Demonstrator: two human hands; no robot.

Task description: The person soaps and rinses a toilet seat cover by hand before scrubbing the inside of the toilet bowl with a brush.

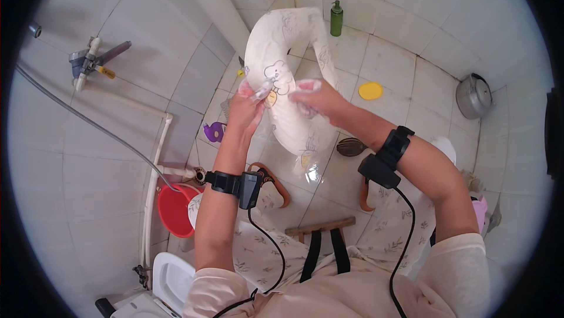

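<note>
A bathroom seen from above: pale tiles cover the walls and floor (393,62), where a person in a light shirt and leaf-patterned trousers leans forward. In front of the person, a white, curved cushion (286,112) printed with cartoon figures is held up between both hands, its upper end bending round like a hook. At the lower left stands a red bucket (176,212); by the right wall, a grey metal kettle (473,96). The right hand (317,101) curls its fingers around the cushion's right side; the left hand (242,109) holds its left edge, fingers closed on the fabric. Both hands have white, foamy patches. Smaller things lie around: a green pump bottle (336,20) behind the cushion, a purple container (215,132) left of it, and a yellow oval piece (371,91) to its right.
</note>
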